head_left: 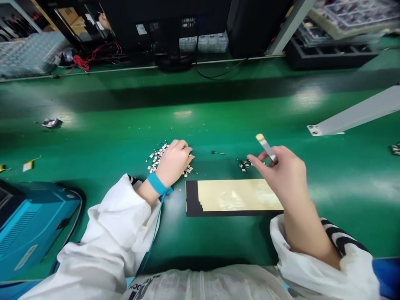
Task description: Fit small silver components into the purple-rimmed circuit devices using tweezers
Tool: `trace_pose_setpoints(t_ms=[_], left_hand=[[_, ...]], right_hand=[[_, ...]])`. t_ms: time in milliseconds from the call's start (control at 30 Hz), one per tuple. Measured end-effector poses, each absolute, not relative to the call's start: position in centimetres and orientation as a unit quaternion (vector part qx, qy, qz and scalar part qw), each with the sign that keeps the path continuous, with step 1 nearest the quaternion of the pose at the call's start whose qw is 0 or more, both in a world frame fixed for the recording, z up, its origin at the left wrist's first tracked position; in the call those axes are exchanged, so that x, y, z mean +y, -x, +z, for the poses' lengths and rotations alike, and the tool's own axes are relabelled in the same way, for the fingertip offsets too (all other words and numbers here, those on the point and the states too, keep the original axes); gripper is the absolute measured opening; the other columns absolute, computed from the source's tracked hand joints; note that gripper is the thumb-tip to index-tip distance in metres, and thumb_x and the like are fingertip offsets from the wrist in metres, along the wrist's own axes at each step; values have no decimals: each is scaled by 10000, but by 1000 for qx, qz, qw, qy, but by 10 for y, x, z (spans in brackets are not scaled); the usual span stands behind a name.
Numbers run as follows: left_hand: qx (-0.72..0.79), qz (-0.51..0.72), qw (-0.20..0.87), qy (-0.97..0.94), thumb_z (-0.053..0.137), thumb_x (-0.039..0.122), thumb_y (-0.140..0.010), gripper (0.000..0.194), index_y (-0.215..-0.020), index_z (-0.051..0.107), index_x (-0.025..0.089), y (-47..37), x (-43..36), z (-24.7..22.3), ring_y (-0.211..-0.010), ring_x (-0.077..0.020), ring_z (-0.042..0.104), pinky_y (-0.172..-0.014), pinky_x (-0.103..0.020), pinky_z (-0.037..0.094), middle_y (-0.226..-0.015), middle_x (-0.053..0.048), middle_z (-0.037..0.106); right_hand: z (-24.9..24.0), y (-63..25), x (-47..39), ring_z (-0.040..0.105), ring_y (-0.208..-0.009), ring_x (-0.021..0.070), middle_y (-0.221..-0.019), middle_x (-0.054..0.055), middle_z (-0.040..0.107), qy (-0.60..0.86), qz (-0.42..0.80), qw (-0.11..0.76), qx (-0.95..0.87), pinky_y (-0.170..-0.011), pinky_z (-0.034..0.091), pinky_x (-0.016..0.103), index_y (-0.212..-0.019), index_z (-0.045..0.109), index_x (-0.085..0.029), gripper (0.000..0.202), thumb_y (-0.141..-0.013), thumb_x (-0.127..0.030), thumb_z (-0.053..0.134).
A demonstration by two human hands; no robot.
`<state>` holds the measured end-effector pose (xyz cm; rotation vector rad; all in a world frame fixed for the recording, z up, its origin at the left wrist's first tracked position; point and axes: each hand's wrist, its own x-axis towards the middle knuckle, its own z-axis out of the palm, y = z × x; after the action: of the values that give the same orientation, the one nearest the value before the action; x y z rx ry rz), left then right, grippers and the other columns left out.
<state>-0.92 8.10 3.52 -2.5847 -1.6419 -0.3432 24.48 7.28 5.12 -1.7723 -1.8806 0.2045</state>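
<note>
My left hand (175, 161), a blue band round its wrist, rests over a heap of small white parts with short dark leads (153, 161). Its fingers are curled together; whatever they hold, if anything, is hidden. My right hand (286, 171) is closed round metal tweezers (265, 146), whose yellowish end points up and away. Under its fingertips lies a smaller cluster of the same parts (244, 166). Between the hands lies one single dark part with a lead (218, 152). Nearer to me is a black strip with a cream sheet (233, 196), partly behind my right hand.
A teal machine (28, 229) with a black cable stands at left. A grey metal arm (356, 110) reaches in from the right. A monitor stand (173, 60) and stacked trays (337, 50) line the back. A blue cord (156, 225) hangs from my left wristband.
</note>
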Motion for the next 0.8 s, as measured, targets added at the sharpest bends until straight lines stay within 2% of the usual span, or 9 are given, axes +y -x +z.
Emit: trace_pose_setpoints(t_ms=[67,133,200,267,333,433,567,667,800], left_hand=[[-530,-57,49,845,563,228,-773,145,-793,619,95,4,87,31,-795,-224,515,-701,-327,474,-801,-88,568],[-527,-32,58,847,511,204,-802,163,-725,609,99,-1,89,29,-784,-230,512,-691,-333,464,-757,-91,558],[-528,-32,59,847,471,180,-818,193,-692,596,104,-2,89,29,-775,-235,508,-683,-341,455,-735,-94,551],[-534,-34,59,842,485,193,-812,173,-707,591,106,-2,87,30,-780,-241,505,-675,-343,450,-747,-99,550],[-538,-38,62,840,512,194,-797,138,-721,585,104,-1,87,31,-773,-244,505,-662,-343,447,-747,-103,551],[-531,-43,67,844,507,133,-783,116,-694,571,96,-1,86,28,-740,-243,510,-646,-344,441,-703,-102,548],[-528,-60,65,845,499,96,-775,103,-717,584,93,-2,88,26,-756,-229,521,-678,-333,453,-718,-91,555],[-519,-175,3,837,506,89,-775,109,-820,603,107,-4,85,31,-756,-165,535,-688,-279,473,-807,-62,561],[-481,-380,-187,768,520,86,-760,147,-839,628,148,-5,73,38,-711,-83,542,-640,-189,496,-808,-16,536]], right_hand=[[55,-240,66,369,-417,86,-499,-36,422,650,106,310,-686,-424,274,200,-607,484,-168,283,-740,-395,588],[56,-228,54,384,-390,89,-463,-46,435,604,165,300,-720,-395,274,195,-676,535,-168,188,-783,-322,552],[53,-212,41,468,-432,103,-526,-34,526,523,207,240,-791,-421,325,195,-786,586,-164,69,-792,-180,518],[49,-198,30,569,-572,131,-668,-7,605,450,224,170,-848,-521,412,206,-851,603,-160,173,-763,-58,493],[44,-187,21,605,-709,154,-795,22,620,412,226,115,-875,-629,462,227,-861,609,-152,226,-750,-5,477],[39,-178,12,609,-726,146,-864,35,595,392,221,51,-892,-655,491,226,-905,608,-150,230,-751,-8,514],[35,-173,3,602,-662,157,-901,42,565,380,186,2,-906,-585,513,260,-978,594,-146,304,-687,-99,668],[28,-170,-4,598,-615,153,-856,46,570,367,137,2,-920,-510,497,256,-978,596,-121,253,-729,-90,626],[22,-164,-13,566,-513,140,-745,47,575,352,52,59,-933,-409,425,254,-907,613,-94,141,-828,-99,496]])
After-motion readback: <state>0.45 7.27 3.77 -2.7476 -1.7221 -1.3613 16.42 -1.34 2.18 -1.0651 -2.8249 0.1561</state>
